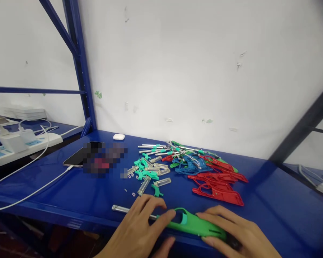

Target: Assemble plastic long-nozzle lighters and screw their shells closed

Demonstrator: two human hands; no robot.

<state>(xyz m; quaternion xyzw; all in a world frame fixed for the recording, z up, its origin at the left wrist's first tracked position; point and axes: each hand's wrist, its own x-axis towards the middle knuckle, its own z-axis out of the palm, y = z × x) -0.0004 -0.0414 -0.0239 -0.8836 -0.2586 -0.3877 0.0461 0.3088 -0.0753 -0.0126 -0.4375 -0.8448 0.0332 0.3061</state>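
Observation:
A green plastic handle piece (196, 225) with a metal rod (121, 209) sticking out to its left lies near the front edge of the blue shelf (70, 186). My left hand (140, 229) rests over the rod end, fingers curled with fingertips touching the green piece. My right hand (239, 233) covers and grips the green piece's right end. Just behind lie several red handle shells (220, 186), blue shells (191, 166), teal clips (145, 172) and clear tubes (161, 182).
A phone (80, 156) with a white cable (37, 190) lies at the left of the shelf, with a white earbud case (118, 136) by the wall. Chargers and a power strip (21, 141) sit on the shelf further left. Blue uprights (80, 64) frame the rack.

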